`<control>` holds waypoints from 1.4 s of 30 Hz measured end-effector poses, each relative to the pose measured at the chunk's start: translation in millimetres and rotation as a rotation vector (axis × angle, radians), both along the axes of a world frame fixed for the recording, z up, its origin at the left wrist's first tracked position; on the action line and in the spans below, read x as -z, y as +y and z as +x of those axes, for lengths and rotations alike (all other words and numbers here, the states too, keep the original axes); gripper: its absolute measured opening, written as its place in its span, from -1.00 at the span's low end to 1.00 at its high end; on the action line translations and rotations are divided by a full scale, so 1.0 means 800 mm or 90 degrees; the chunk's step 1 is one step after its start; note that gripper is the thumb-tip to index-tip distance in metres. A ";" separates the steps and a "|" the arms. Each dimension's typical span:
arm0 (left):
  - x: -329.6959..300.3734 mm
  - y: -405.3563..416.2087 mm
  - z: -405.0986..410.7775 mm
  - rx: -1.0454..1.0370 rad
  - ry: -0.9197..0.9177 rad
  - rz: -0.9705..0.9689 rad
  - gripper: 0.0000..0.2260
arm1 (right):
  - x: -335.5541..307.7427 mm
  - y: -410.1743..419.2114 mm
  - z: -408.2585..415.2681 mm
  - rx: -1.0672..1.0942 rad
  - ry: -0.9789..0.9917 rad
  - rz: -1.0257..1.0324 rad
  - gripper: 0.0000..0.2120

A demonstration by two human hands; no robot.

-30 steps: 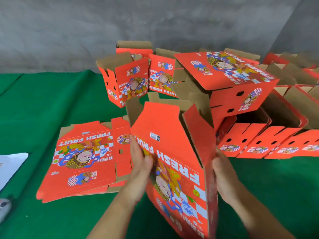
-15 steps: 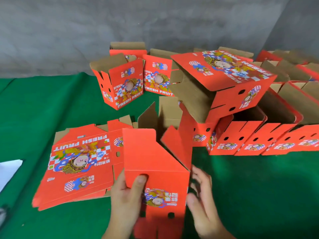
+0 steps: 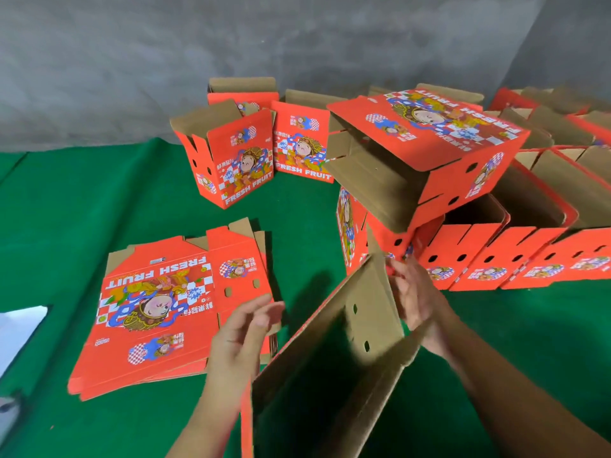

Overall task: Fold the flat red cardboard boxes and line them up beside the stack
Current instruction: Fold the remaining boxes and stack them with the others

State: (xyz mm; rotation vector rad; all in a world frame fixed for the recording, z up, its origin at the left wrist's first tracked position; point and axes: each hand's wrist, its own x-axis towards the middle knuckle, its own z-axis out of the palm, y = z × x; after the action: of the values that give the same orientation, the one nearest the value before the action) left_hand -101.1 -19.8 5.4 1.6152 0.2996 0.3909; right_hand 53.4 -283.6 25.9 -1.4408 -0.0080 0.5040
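Right hand (image 3: 415, 297) grips the brown corrugated box (image 3: 334, 352) flap's edge; left hand (image 3: 243, 332) hovers with fingers spread.

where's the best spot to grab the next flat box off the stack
Probably the top flat box at its right edge, coming in from the right, beside the left hand. It lies flat on the green mat, so there is nothing to pinch from above, but that edge overhangs slightly and shows loose layers, so fingers could slip under and the thumb clamp on top.
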 end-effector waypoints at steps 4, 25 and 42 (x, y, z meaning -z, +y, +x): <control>-0.001 -0.017 -0.025 -0.114 0.005 -0.108 -0.65 | 0.008 -0.014 -0.034 -0.078 -0.002 0.027 -0.30; -0.073 0.006 -0.011 0.128 -0.007 0.454 -0.07 | -0.031 0.010 -0.033 -0.108 -0.166 -0.105 -0.76; -0.074 0.036 0.062 0.075 -0.172 -0.119 -0.81 | -0.037 -0.069 -0.077 0.317 -0.139 0.096 -0.42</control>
State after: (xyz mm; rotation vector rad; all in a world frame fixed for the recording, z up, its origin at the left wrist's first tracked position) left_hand -51.1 8.8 64.8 1.3708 0.0331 0.4703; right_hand -8.0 -338.5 55.7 -1.2838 0.1331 -0.0610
